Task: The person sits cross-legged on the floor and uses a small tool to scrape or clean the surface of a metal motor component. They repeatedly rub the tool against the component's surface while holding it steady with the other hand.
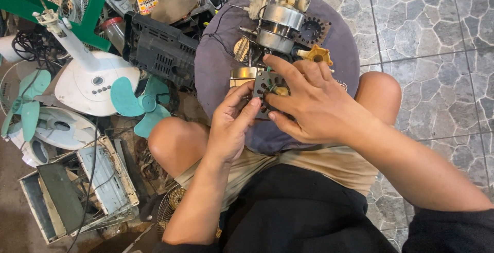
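At frame centre, a perforated metal plate is being pinched between the left hand and right hand, just below the fan motor on a round cushion.

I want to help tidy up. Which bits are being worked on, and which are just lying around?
In use: left hand, right hand, dark perforated metal plate, silver cylindrical fan motor.

Lying about: yellow plastic gear knob, teal plastic fan blade, white round fan base, black ribbed plastic casing.
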